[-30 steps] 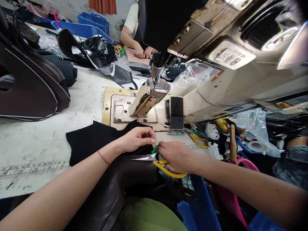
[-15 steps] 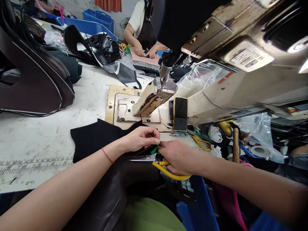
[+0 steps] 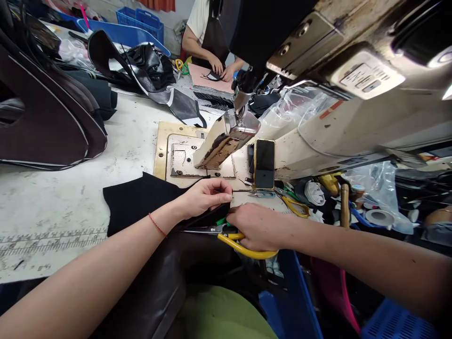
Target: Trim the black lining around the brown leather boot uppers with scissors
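A black fabric piece [image 3: 137, 200] lies on the white table in front of the sewing machine's post [image 3: 221, 143]. At its right end my left hand [image 3: 206, 197] is closed in a pinch on the edge of the fabric. My right hand [image 3: 256, 226], just to the right and slightly lower, is closed around yellow-handled scissors [image 3: 247, 247]. The metal blades point left along the fabric's near edge. Something green shows by my right fingertips, partly hidden.
A phone [image 3: 264, 165] lies right of the post, near a small blue-handled cutter [image 3: 263, 194] and other yellow scissors [image 3: 294, 206]. Dark leather pieces [image 3: 42, 108] stand at left. Across the table, a person's hands [image 3: 222, 68] work on a pink board [image 3: 201, 81].
My hands have moved slightly apart, and more black fabric shows between them. The scissors have shifted a little left and up. Across the table, the other person's hands have moved.
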Tool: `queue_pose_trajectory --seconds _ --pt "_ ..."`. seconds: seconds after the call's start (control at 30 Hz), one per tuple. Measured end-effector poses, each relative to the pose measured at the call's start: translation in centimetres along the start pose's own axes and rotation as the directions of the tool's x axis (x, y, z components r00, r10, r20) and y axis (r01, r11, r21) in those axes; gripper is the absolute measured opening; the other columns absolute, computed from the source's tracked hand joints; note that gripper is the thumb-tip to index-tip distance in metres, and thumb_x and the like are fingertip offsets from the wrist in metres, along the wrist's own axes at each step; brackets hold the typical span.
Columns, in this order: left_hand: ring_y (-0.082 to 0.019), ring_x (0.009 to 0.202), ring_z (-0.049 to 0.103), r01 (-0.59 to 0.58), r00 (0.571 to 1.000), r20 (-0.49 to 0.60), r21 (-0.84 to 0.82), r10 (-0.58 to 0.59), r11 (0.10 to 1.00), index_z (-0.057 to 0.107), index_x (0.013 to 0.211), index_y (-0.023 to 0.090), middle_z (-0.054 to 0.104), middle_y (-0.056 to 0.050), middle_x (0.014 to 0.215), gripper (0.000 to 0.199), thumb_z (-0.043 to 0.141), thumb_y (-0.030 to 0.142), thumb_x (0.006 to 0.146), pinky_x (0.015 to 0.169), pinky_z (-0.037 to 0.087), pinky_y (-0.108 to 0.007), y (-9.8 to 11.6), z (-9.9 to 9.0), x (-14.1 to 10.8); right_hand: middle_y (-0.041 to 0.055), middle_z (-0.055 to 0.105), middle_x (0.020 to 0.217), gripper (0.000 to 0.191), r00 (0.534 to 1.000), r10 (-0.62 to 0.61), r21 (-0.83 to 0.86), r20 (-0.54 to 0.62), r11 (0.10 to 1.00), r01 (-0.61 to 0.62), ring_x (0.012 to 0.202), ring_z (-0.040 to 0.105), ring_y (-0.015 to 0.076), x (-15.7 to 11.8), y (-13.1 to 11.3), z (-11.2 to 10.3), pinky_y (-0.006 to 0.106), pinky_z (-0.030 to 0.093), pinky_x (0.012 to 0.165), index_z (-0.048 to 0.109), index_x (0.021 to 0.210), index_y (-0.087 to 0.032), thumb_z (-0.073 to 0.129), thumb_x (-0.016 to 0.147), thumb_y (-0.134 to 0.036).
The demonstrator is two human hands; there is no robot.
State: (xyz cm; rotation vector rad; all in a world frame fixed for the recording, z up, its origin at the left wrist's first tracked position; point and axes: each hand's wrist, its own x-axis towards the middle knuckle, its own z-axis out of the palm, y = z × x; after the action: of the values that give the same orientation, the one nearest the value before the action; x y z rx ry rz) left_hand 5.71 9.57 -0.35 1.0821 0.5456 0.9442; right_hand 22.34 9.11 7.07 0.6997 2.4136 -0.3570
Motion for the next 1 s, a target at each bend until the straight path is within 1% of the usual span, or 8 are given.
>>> queue_pose_trajectory --seconds 0.17,0.27,0.37,0.47,0.6,0.73,0.87,1.0 --pt "-0.003 0.044 0.034 0.016 1.000 0.002 0.002 -0.016 1.000 0.055 0.076 0.015 0.045 0.008 0.058 0.038 0.074 0.048 0.073 0.043 0.023 -0.021 -0.1 -0.1 0.0 0.0088 0.068 0.080 0.013 1.000 -0.003 -0.054 0.016 0.999 0.004 0.067 0.062 0.0203 0.3 0.1 0.3 0.028 0.034 0.057 0.065 0.081 -0.016 0.059 0.071 -0.021" --pt "-0.003 0.044 0.034 0.029 1.000 -0.001 0.016 -0.029 0.999 0.055 0.076 0.015 0.044 0.008 0.057 0.037 0.074 0.046 0.074 0.043 0.023 -0.021 0.0 -0.2 -0.1 0.0094 0.067 0.079 0.016 1.000 -0.015 -0.137 -0.025 0.991 0.012 0.065 0.061 0.0209 0.6 -0.1 0.6 0.029 0.032 0.056 0.065 0.085 -0.014 0.058 0.073 -0.022" --pt "-0.003 0.046 0.035 0.039 0.999 -0.021 0.034 -0.038 0.999 0.054 0.077 0.015 0.044 0.008 0.058 0.035 0.073 0.045 0.076 0.044 0.025 -0.021 0.1 -0.2 -0.2 0.0101 0.066 0.087 0.019 0.998 -0.018 -0.178 -0.066 0.984 0.006 0.066 0.059 0.0202 0.1 0.6 0.9 0.030 0.030 0.055 0.064 0.089 -0.014 0.057 0.073 -0.022" --pt "-0.003 0.047 0.035 0.048 0.998 -0.050 0.037 -0.047 0.998 0.051 0.080 0.017 0.043 0.008 0.061 0.035 0.070 0.046 0.078 0.046 0.027 -0.020 0.3 -0.2 -0.2 0.0086 0.063 0.090 0.016 0.989 0.059 -0.127 -0.137 0.989 -0.077 0.069 0.058 0.0195 -1.9 2.6 1.9 0.029 0.029 0.055 0.060 0.086 -0.015 0.057 0.071 -0.020" --pt "-0.003 0.048 0.034 0.070 0.996 -0.054 0.042 -0.067 0.997 0.047 0.080 0.017 0.051 0.005 0.070 0.034 0.067 0.045 0.080 0.047 0.027 -0.020 0.2 -0.2 -0.2 0.0056 0.058 0.083 0.015 0.941 0.120 -0.025 -0.316 0.990 -0.135 0.071 0.053 0.0180 -6.1 5.3 4.8 0.027 0.030 0.059 0.053 0.081 -0.017 0.053 0.067 -0.012" --pt "-0.003 0.048 0.034 0.086 0.995 -0.058 0.081 -0.082 0.993 0.045 0.081 0.018 0.054 0.004 0.074 0.032 0.062 0.045 0.083 0.048 0.027 -0.021 0.0 -0.2 -0.2 0.0051 0.057 0.082 0.016 0.906 0.138 -0.061 -0.399 0.982 -0.177 0.069 0.048 0.0169 -8.4 5.4 7.1 0.028 0.029 0.060 0.051 0.080 -0.017 0.053 0.064 -0.012" --pt "-0.005 0.049 0.039 0.123 0.992 -0.045 0.186 -0.116 0.975 0.046 0.079 0.018 0.055 0.004 0.067 0.028 0.062 0.040 0.083 0.047 0.029 -0.020 -0.2 0.2 -0.1 0.0064 0.055 0.085 0.013 0.905 0.055 -0.190 -0.421 0.971 -0.147 0.075 0.047 0.0197 -7.2 4.5 6.4 0.030 0.030 0.064 0.053 0.081 -0.017 0.054 0.068 -0.017" --pt "-0.006 0.049 0.041 0.142 0.990 -0.052 0.273 -0.133 0.951 0.047 0.078 0.018 0.055 0.004 0.065 0.024 0.062 0.035 0.083 0.046 0.031 -0.020 -0.3 0.5 -0.1 0.0077 0.055 0.089 0.015 0.928 -0.041 -0.275 -0.371 0.959 -0.067 0.080 0.046 0.0218 -4.8 4.6 4.9 0.032 0.032 0.066 0.055 0.086 -0.016 0.055 0.074 -0.025"
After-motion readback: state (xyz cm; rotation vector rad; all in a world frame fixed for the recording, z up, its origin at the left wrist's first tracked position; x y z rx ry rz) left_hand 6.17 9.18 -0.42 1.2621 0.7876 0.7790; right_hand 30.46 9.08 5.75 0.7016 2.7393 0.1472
